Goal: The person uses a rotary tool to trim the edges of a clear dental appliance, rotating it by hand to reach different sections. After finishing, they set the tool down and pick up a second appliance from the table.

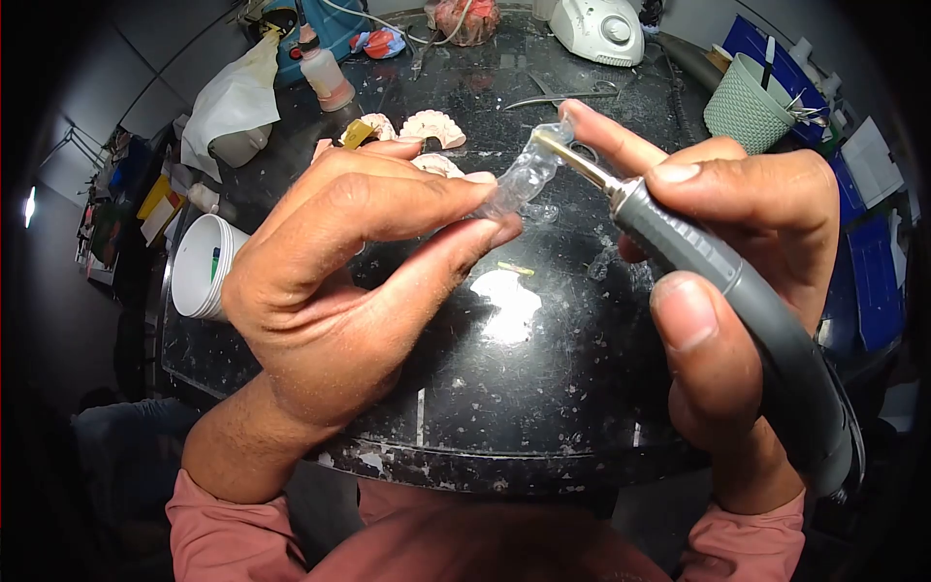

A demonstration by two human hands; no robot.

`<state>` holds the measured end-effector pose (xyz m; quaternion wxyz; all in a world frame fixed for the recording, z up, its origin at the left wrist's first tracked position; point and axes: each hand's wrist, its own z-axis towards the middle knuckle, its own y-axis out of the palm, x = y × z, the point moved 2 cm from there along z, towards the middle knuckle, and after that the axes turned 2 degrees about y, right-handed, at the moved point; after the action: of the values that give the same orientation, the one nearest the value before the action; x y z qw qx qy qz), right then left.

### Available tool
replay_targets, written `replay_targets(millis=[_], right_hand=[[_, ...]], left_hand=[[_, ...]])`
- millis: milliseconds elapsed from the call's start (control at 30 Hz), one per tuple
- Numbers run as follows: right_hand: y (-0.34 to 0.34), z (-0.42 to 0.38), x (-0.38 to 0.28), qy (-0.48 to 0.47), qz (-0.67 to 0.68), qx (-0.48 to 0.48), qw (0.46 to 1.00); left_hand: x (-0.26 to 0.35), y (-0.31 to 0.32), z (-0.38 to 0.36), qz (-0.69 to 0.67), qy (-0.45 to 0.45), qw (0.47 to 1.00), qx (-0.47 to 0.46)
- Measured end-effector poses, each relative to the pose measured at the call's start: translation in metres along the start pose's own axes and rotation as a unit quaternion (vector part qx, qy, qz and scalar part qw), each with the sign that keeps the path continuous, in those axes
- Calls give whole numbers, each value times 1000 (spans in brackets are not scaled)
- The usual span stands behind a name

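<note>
Between the thumb and index finger of my left hand is a clear plastic dental aligner, raised over the dark tabletop. My right hand is wrapped round a grey rotary handpiece, with the thumb along its lower side. The handpiece's gold-coloured bur overlaps the upper end of the aligner. My right index fingertip sits right at that same end. Past my left hand, pale dental casts lie on the table, partly hidden by the fingers.
A white cup stands to the left, a bottle at the back left. Scissors lie beyond the aligner, near a white control unit. A green woven basket holds tools at the right. Clear scraps lie on the black table.
</note>
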<state>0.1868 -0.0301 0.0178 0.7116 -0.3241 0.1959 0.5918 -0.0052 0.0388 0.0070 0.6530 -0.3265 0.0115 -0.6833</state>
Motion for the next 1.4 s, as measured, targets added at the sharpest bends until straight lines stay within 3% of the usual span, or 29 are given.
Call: replay_targets(millis=[100,233,300,400,533,733,800,900,1033,1200,1233,1267,1333,1400], right_hand=[[6,-1,-6,52,-46,84,994],[3,0,-2,6,27,-20,999],[8,-1,-4,40,-12,91,995],[2,0,1,8,26,30,999],[1,1,2,22,36,30,999],[3,0,-3,62,20,60,996],[9,-2,-5,107,35,110,988],[8,2,-5,80,-3,114,990],[2,3,3,23,62,9,998],[8,6,-8,117,39,119,985],[1,4,-1,94,85,54,990],[1,4,-4,94,86,54,990],[2,3,-12,210,-6,144,967],[7,5,-12,228,-27,169,959]], left_hand=[[0,0,0,-2,-1,1000,-3],[1,-1,0,5,-9,1000,-7],[2,-1,0,6,-11,1000,-8],[3,-1,1,7,-12,1000,-8],[5,0,0,7,-36,999,-2],[5,0,1,17,-30,999,-2],[4,-1,2,18,-29,999,-4],[4,-1,2,24,-20,1000,-5],[-1,-4,2,57,23,998,-8],[-2,-7,6,102,50,993,-12],[-3,-7,7,112,57,992,-12],[-3,-7,8,112,56,992,-12],[-3,-7,9,120,71,990,-13],[-1,-7,10,133,76,988,-19]])
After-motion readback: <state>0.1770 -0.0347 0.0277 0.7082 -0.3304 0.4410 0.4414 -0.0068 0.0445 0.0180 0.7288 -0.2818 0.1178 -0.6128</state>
